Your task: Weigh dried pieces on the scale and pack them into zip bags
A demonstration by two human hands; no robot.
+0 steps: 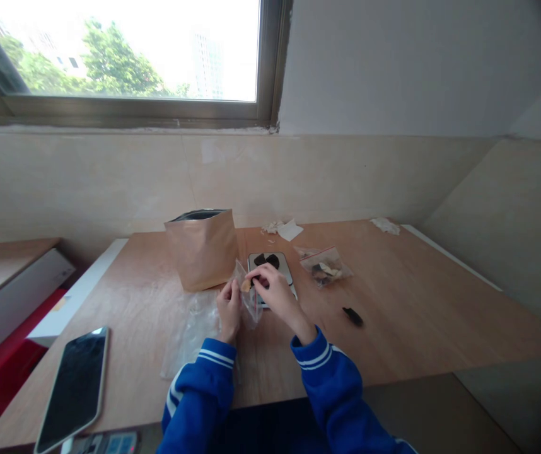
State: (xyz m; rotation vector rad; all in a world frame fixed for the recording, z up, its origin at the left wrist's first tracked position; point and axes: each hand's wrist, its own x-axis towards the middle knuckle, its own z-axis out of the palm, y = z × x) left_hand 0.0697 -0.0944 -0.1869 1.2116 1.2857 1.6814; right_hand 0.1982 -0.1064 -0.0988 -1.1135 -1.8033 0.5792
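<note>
My left hand (229, 306) pinches the edge of a small clear zip bag (251, 310), which hangs between my two hands. Close by on the right, my right hand (273, 289) is closed on a small tan, dried-looking piece (246, 285) at the bag's mouth. Just beyond my fingers sits a white kitchen scale (285, 268) with dark pieces (273, 260) on its top; my right hand hides part of it. Under my left wrist lie clear plastic bags (195, 325).
A brown paper pouch (207, 249) stands open at back left. Right of the scale lie a filled zip bag (326, 268) and a dark piece (353, 316). A tablet (75, 378) lies front left; paper scraps (290, 230) are near the wall.
</note>
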